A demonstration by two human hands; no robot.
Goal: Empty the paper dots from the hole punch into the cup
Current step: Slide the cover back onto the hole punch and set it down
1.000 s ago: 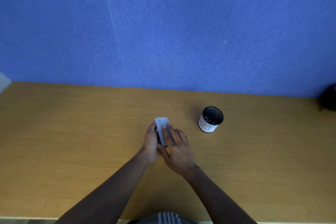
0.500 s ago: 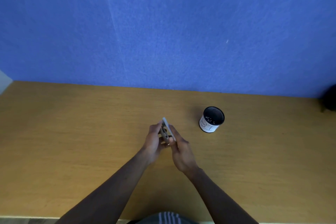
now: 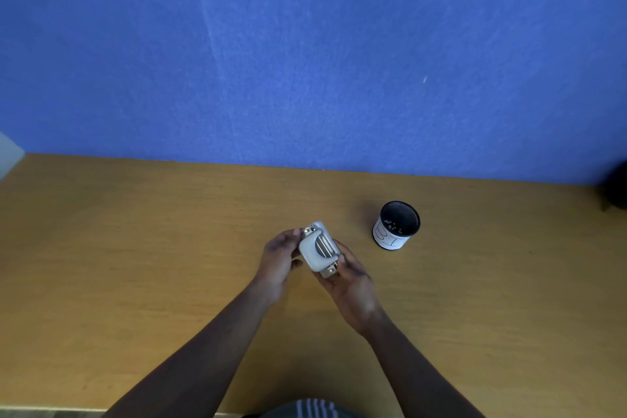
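- Both hands, left hand (image 3: 279, 260) and right hand (image 3: 349, 276), are clamped on the white hole punch (image 3: 318, 249), held at frame centre above the tabletop (image 3: 135, 248).
- Cup (image 3: 396, 226), dark inside with white specks, stands right of centre, apart from them.

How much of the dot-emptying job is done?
Some white dots already lie inside the black cup on the table, so some emptying looks done. Right now the left hand and right hand hold the hole punch above the table, beside the cup, not over it. I can't see whether any dots are left inside.
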